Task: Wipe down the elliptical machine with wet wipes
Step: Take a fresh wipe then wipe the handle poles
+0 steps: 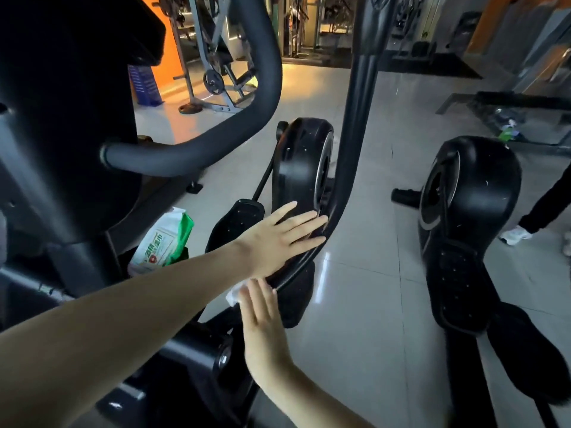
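A: Which step is in hand?

B: The wiping appears to be under way. On the elliptical machine, the lower bend of the curved bar is being treated. A white wipe is pressed against the bar by the flat, straight fingers of the right hand. Nothing is gripped by it.

A: And the other hand?

B: The left hand is laid open on the same bar just above, fingers spread, so the bar is probably being steadied. The two hands are held near each other but apart.

A: What is called for next?

B: A stroke along the bar is likely needed, upward past the left hand or down toward the pedal. The left hand would have to be shifted if the wipe is carried upward. Pressure should be kept flat so the wipe is not rolled off the rounded edge.

A: Is room left for moving?

B: To the right, open floor is seen between the bar and a second machine. To the left it is tighter, crowded by the handlebar and the pack of wipes, which is kept within reach.
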